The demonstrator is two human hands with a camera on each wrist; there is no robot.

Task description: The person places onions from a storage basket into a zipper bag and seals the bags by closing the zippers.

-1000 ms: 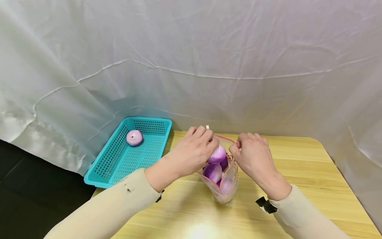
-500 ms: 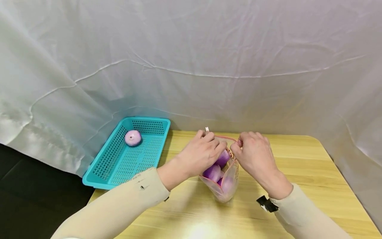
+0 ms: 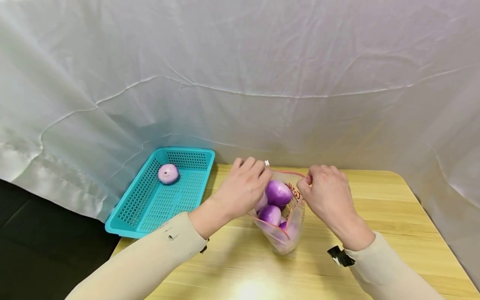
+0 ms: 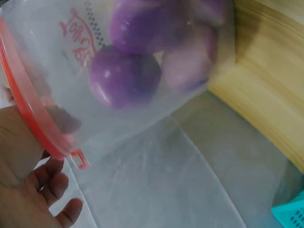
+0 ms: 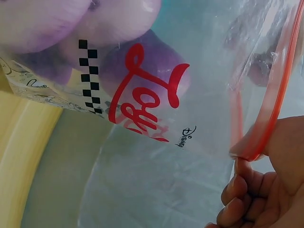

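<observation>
A clear zip bag with a red rim stands on the wooden table. It holds several purple onions, and the top onion lies at its mouth. My left hand grips the left side of the rim. My right hand pinches the right side, so the mouth is spread. In the left wrist view, the onions show through the bag wall, with my left hand at the red rim. In the right wrist view, my right hand pinches the red zip strip.
A teal plastic basket sits at the table's left end with one pale pink onion in it. A white cloth hangs close behind the table. The table's right edge runs near the cloth.
My left hand lowered an onion into the bag, let it go and drew back to the rim. The bag and my right hand shifted slightly right.
</observation>
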